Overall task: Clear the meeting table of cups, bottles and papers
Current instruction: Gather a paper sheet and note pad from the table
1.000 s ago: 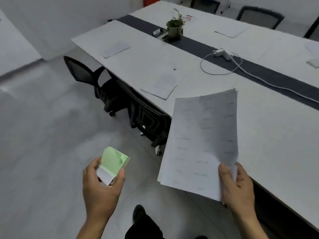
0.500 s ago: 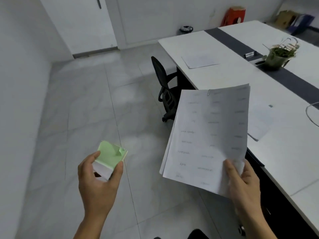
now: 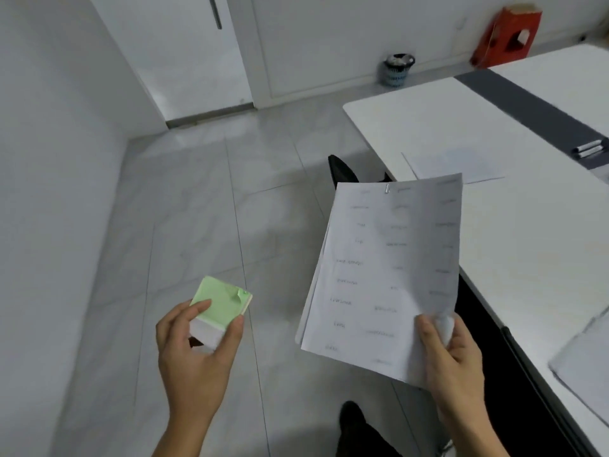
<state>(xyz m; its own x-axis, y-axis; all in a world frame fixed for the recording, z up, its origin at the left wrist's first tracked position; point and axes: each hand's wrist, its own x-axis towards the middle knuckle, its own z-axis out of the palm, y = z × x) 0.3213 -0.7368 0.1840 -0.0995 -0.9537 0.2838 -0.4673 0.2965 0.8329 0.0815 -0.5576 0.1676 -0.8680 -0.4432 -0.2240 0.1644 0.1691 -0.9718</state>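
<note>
My right hand (image 3: 453,361) grips the lower corner of a clipped stack of printed papers (image 3: 385,272), held up over the floor beside the white meeting table (image 3: 527,232). In my left hand (image 3: 194,351) is a small pad of green and white sticky notes (image 3: 219,308), pinched between thumb and fingers. Another sheet of paper (image 3: 454,163) lies flat on the table near its far corner. More paper (image 3: 586,354) lies on the table at the right edge of view.
A black office chair (image 3: 342,169) is tucked under the table's near edge. A small waste bin (image 3: 397,69) stands by the far wall, a red box (image 3: 506,34) to its right. A white door (image 3: 184,54) is at the back left. Markers (image 3: 590,148) lie on the table's dark strip.
The view has swung left, away from the table and toward the door and the bin. Both hands keep their hold on the papers and the note pad.
</note>
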